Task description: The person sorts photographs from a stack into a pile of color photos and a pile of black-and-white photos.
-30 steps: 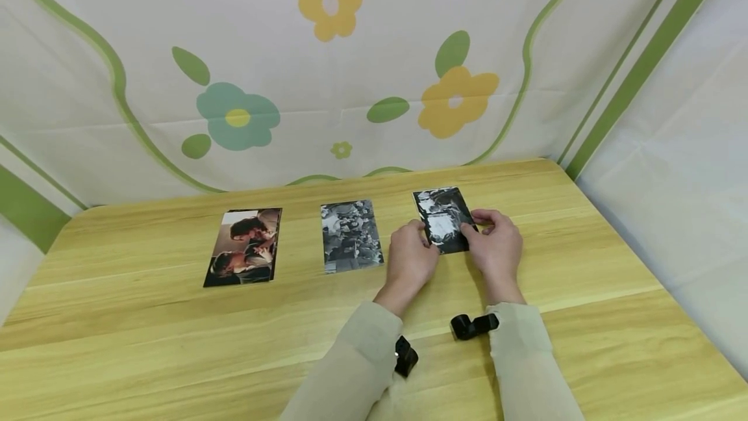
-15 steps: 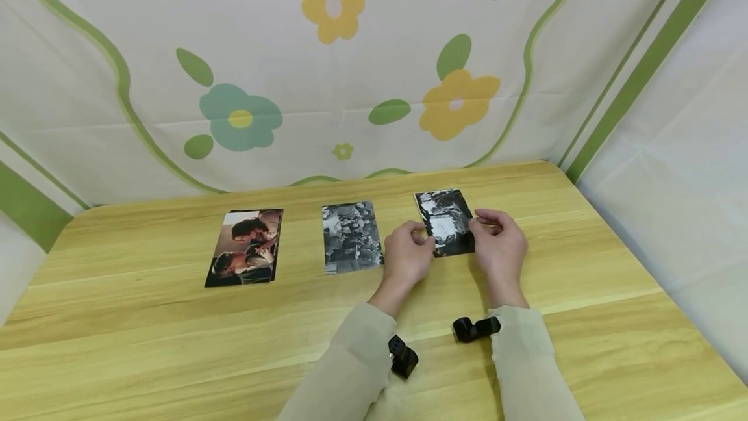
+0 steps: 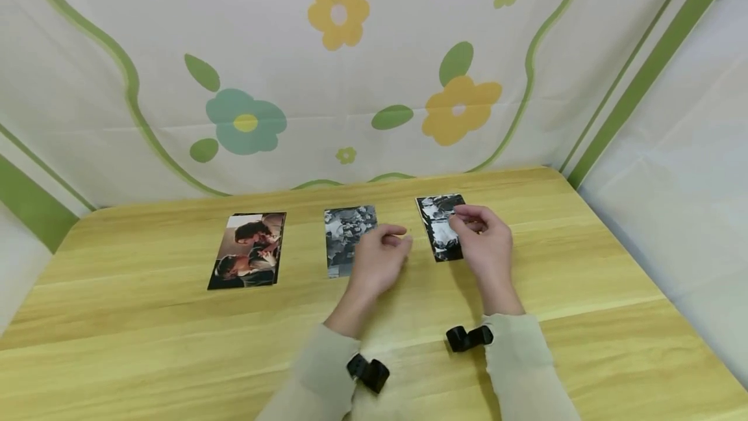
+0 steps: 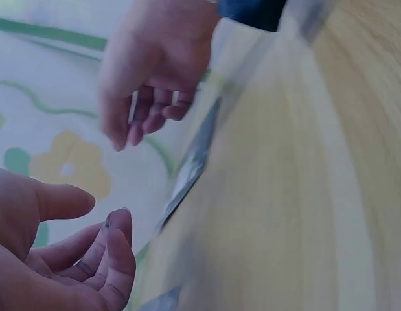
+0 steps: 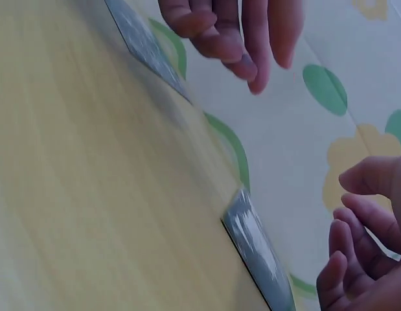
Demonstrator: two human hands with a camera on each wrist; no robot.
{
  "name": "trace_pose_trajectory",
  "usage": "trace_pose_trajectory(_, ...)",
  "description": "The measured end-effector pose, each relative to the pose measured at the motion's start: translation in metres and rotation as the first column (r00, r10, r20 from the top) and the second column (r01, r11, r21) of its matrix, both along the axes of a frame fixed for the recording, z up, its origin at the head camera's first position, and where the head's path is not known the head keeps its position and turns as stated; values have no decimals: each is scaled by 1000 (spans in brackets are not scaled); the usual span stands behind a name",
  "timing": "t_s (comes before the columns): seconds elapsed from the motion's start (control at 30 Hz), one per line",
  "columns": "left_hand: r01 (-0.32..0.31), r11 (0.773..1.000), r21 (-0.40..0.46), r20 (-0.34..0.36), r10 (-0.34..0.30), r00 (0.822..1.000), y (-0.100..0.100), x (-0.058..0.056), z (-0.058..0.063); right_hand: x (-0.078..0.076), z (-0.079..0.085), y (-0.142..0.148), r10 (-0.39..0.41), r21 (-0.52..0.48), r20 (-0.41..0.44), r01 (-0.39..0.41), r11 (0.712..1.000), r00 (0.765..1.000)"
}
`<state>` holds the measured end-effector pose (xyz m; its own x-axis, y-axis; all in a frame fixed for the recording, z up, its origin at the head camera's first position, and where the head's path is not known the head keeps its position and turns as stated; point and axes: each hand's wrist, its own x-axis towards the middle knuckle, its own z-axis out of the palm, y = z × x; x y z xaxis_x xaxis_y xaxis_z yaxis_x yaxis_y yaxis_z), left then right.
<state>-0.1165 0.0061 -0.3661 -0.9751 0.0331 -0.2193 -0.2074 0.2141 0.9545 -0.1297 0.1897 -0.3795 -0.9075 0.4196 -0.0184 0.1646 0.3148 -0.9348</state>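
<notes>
Three photo prints lie in a row on the wooden table. On the left is a colour photo (image 3: 248,252) of two people, with a dark edge of another print under it. The middle black-and-white crowd photo (image 3: 345,239) is partly covered by my left hand (image 3: 376,262), raised above the table with fingers loosely bent and holding nothing. Over the right-hand black-and-white photo (image 3: 439,229) hovers my right hand (image 3: 485,242), its fingers loosely curled. The right wrist view shows that hand (image 5: 365,240) apart from the print, with nothing in its fingers.
The wooden table (image 3: 175,336) reaches back to a white cloth wall (image 3: 327,83) with printed flowers and green lines. Another white wall (image 3: 672,200) rises along the right side. Small black devices (image 3: 369,372) are strapped at both wrists.
Both hands have come away from the right-hand photo. The left hand moved left over the middle photo; the right hand lifted and shifted slightly left. The prints stay put.
</notes>
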Motion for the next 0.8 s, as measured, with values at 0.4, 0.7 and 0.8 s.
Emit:
trace_pose_trajectory(0.4,-171,984,52,53,168,984,-90,24,7,10,-1,-53,232,-94,-13,-232,968,973)
trace_pose_trajectory(0.7,-253,964,75,87,247,965,-119,36,-1,13,-5,-69,308,-112,2,-306,945,951)
trace_pose_trajectory(0.8,-262,963,69,85,256,963,-119,36,-5,14,-7,-71,332,-121,13,-328,937,943)
